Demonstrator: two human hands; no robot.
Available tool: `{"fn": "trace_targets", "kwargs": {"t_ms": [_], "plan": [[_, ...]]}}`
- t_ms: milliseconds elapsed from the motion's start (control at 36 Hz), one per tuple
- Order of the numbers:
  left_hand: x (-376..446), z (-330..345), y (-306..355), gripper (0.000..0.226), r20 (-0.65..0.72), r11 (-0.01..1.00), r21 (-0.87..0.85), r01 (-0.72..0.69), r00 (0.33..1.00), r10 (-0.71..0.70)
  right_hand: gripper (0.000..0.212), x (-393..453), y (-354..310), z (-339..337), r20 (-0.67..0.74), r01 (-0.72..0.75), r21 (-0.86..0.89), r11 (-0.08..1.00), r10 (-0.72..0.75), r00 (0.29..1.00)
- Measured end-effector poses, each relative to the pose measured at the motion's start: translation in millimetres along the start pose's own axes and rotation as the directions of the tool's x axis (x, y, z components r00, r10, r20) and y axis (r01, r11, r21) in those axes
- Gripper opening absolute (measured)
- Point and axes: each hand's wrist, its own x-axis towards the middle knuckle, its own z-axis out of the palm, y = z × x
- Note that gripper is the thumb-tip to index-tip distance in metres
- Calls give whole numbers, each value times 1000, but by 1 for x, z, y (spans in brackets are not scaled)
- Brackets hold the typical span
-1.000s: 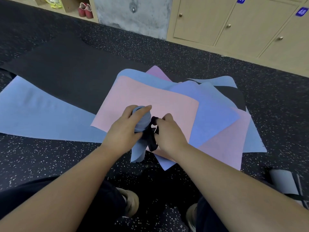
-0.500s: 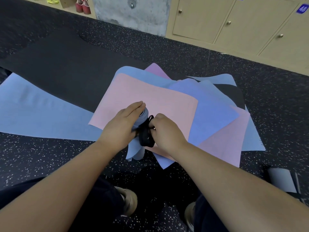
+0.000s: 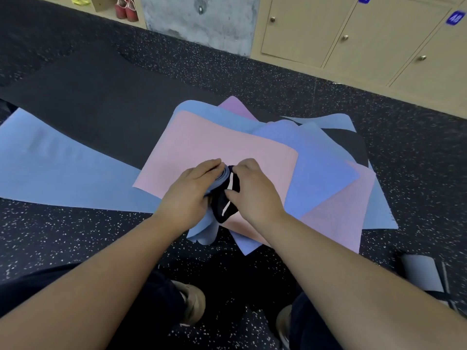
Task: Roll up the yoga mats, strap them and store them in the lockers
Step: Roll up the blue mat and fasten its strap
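Note:
A rolled blue yoga mat (image 3: 205, 228) is held upright over the pile of flat mats. My left hand (image 3: 189, 195) grips the roll from the left, fingers laid over its top end. A black strap (image 3: 225, 200) with white edges wraps the roll's right side, and my right hand (image 3: 252, 190) pinches it there. A pink mat (image 3: 214, 142) lies on top of the pile, with blue mats (image 3: 321, 168) fanned out under it. The wooden lockers (image 3: 379, 36) stand shut along the far wall.
A long blue mat (image 3: 50, 162) and a black mat (image 3: 101, 102) stretch to the left on the speckled floor. A rolled grey mat (image 3: 422, 274) with a strap lies at the lower right. My shoes (image 3: 194, 301) are below the hands. Red shoes (image 3: 126, 8) sit in a far shelf.
My hands brought the rolled mat lower and closer together. My right hand has pulled the black strap round the roll, so its white edges now show.

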Motion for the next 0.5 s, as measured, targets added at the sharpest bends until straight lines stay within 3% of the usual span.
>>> {"fn": "trace_targets", "kwargs": {"t_ms": [167,278,417,500], "plan": [[7,-2,8,68,1,994,-95,57,998,-57,50,1,6,-8,-59,79,-67,995,-83,995],[8,-9,18,60,59,963,-211,168,985,-159,57,6,13,-19,-119,62,-66,996,-70,990],[6,-4,22,50,79,979,-155,130,990,-119,57,7,14,-15,7,152,-16,988,-152,988],[3,1,18,50,48,984,-135,113,993,-107,56,5,14,-11,3,126,55,991,-126,992]]}}
